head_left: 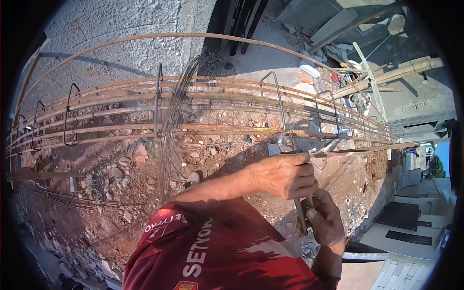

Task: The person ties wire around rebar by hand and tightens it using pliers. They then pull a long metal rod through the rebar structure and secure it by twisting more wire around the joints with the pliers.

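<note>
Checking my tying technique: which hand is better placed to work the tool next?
Probably the right hand: it grips the tool below, while the left hand is closed higher up, by the rebar.

sleeve: short dark-red jersey sleeve (pixel 193 241), smooth synthetic-looking fabric, ends above the elbow on the left arm
lettering: white block capitals run along the sleeve, read roughly "SETYON", cut off at the fabric fold
second print: smaller white text near the sleeve hem, mirrored/upside down from this view, not legible in full
patches: small orange-yellow badge near the hem; a red-and-yellow crest at the bottom edge, partly cropped
graphics: white brush-stroke streaks across the red cloth toward the right side
forearms: both bare, no gloves, no watch or bands visible
left hand (pixel 285 174): bare
right hand (pixel 326 220): bare
</note>
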